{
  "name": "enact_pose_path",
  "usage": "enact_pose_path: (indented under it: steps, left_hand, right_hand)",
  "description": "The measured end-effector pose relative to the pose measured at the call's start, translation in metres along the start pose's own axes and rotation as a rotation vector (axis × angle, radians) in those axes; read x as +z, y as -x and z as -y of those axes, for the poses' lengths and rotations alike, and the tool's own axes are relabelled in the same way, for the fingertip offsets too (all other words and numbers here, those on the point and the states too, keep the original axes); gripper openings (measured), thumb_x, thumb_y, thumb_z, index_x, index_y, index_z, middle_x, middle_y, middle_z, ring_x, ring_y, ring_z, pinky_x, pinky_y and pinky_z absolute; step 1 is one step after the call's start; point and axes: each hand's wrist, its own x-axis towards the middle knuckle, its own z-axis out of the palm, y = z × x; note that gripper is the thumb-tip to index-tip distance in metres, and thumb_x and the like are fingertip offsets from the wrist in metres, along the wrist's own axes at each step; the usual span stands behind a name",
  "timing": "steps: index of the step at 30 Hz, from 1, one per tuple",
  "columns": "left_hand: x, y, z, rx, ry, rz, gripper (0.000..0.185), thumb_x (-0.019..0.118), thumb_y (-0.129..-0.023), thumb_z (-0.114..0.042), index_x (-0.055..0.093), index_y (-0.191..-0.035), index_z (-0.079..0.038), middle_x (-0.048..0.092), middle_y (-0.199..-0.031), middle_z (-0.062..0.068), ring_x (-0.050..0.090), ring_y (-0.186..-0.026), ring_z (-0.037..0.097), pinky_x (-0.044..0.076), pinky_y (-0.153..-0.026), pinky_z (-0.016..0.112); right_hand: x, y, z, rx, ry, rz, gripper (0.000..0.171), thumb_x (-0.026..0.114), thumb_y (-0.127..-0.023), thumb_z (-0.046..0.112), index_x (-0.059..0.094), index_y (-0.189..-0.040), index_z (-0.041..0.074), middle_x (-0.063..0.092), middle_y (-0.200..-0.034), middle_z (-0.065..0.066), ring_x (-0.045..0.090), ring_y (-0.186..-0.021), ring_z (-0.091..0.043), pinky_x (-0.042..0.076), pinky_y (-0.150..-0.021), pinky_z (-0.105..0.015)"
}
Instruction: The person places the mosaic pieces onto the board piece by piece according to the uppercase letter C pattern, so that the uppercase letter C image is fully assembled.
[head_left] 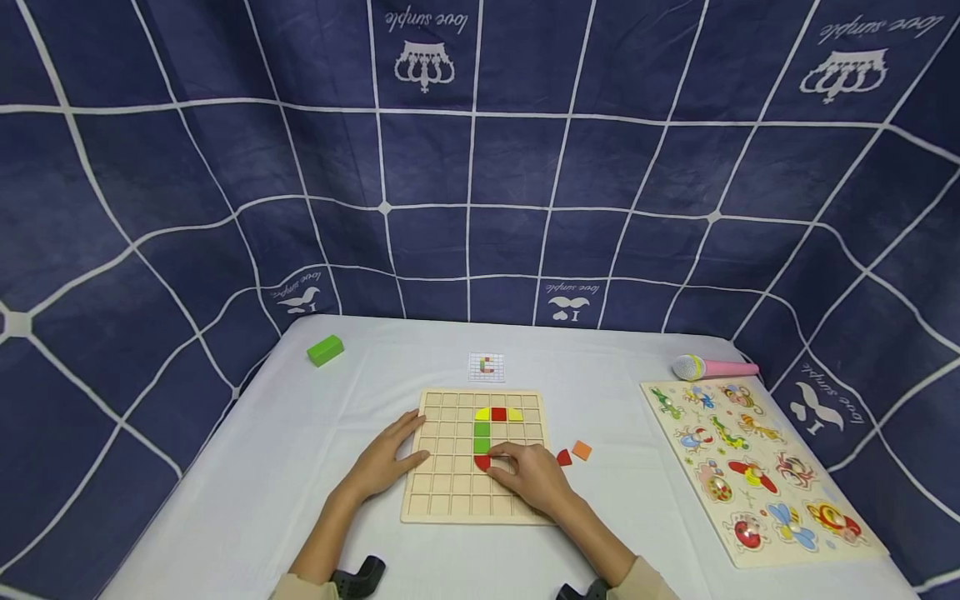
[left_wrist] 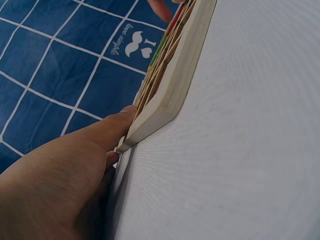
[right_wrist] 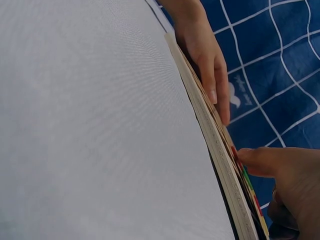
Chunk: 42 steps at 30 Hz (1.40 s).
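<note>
A wooden grid board [head_left: 442, 504] lies on the table, with colored pieces in its cells: two yellow corner pieces [head_left: 515, 414], a red square [head_left: 498, 414] between them, and two green squares [head_left: 482, 445] below the left one. My left hand [head_left: 381, 460] rests at the board's left edge, fingers extended and thumb [left_wrist: 127, 114] over the rim. My right hand [head_left: 534, 477] pinches a red quarter-circle piece [head_left: 482, 462] between thumb and index finger, just below the green squares. In the right wrist view its fingertip [right_wrist: 245, 154] is right at the red piece.
Another red rounded piece [head_left: 564, 457] and an orange square [head_left: 581, 450] lie right of the board. Behind it is a small pattern card [head_left: 487, 367]. A green block [head_left: 326, 351] stands far left; a pink toy microphone [head_left: 720, 367] and an insect puzzle board [head_left: 705, 454] lie right.
</note>
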Motion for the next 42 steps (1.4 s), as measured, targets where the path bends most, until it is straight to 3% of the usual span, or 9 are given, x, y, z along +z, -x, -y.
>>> enact_pose_path:
  steps: [6,12,14,19,21,27,36,42]
  left_hand:
    - [0.0,0.0,0.0,-0.006,0.004,0.001,0.066,0.064,-0.086,-0.038,0.039,-0.141,-0.011,0.029,-0.148,0.009,0.024,-0.135,0.033,0.023,-0.106,0.054]
    - [0.0,0.0,0.0,-0.006,0.001,0.0,0.066,0.064,-0.086,-0.038,0.039,-0.141,-0.012,0.029,-0.149,0.008,0.024,-0.135,0.033,0.023,-0.105,0.054]
    - [0.0,0.0,0.0,-0.002,0.0,0.001,0.067,0.064,-0.086,-0.038,0.039,-0.141,-0.012,0.029,-0.149,0.009,0.024,-0.135,0.033,0.023,-0.105,0.054]
    - [-0.001,0.001,-0.001,0.005,0.005,-0.001,0.066,0.065,-0.085,-0.036,0.039,-0.141,-0.011,0.029,-0.148,0.009,0.023,-0.135,0.032,0.023,-0.106,0.053]
    - [0.0,0.0,-0.001,0.006,0.007,-0.003,0.066,0.065,-0.086,-0.037,0.039,-0.141,-0.011,0.029,-0.148,0.009,0.023,-0.135,0.032,0.023,-0.106,0.053]
    - [0.0,-0.001,0.0,0.01,0.0,0.001,0.067,0.064,-0.086,-0.038,0.038,-0.141,-0.011,0.028,-0.149,0.009,0.023,-0.135,0.032,0.023,-0.106,0.052]
    - [0.0,-0.001,0.0,0.013,0.001,-0.002,0.066,0.065,-0.086,-0.036,0.039,-0.141,-0.01,0.029,-0.148,0.009,0.024,-0.135,0.032,0.023,-0.106,0.052]
    - [0.001,-0.001,-0.001,0.007,0.007,-0.008,0.066,0.065,-0.085,-0.036,0.04,-0.14,-0.01,0.029,-0.148,0.01,0.025,-0.135,0.033,0.024,-0.106,0.053]
  right_hand:
    - [-0.005,0.002,-0.002,-0.009,0.004,-0.025,0.023,0.073,-0.079,0.035,0.071,-0.099,0.022,0.047,-0.052,0.015,0.02,-0.048,-0.001,0.023,-0.041,-0.019]
    - [-0.02,0.008,-0.01,0.017,0.003,-0.066,0.024,0.072,-0.081,0.033,0.07,-0.101,0.02,0.029,-0.043,0.016,0.018,-0.042,0.001,0.022,-0.037,-0.017]
    - [-0.027,0.012,-0.015,0.035,0.006,-0.088,0.024,0.072,-0.08,0.032,0.07,-0.101,0.019,0.028,-0.044,0.016,0.019,-0.041,0.003,0.028,-0.039,-0.018]
    - [-0.044,0.024,-0.037,0.086,-0.004,-0.144,0.027,0.076,-0.077,0.027,0.069,-0.102,0.017,0.031,-0.046,0.015,0.023,-0.041,0.002,0.029,-0.041,-0.019]
    - [-0.051,0.029,-0.047,0.107,-0.009,-0.162,0.028,0.077,-0.076,0.024,0.069,-0.102,0.016,0.032,-0.047,0.014,0.024,-0.042,0.002,0.024,-0.038,-0.018]
    - [-0.069,0.043,-0.074,0.172,0.057,-0.218,0.03,0.079,-0.073,0.022,0.07,-0.101,0.016,0.031,-0.048,0.013,0.023,-0.042,0.0,0.023,-0.037,-0.019]
    - [-0.072,0.052,-0.091,0.29,0.08,-0.138,0.031,0.079,-0.073,0.025,0.069,-0.099,0.013,0.035,-0.048,0.008,0.029,-0.043,-0.006,0.024,-0.039,-0.021]
    - [-0.072,0.05,-0.096,0.256,0.117,-0.181,0.023,0.077,-0.075,0.023,0.07,-0.095,0.014,0.033,-0.048,0.009,0.027,-0.043,-0.005,0.023,-0.039,-0.021]
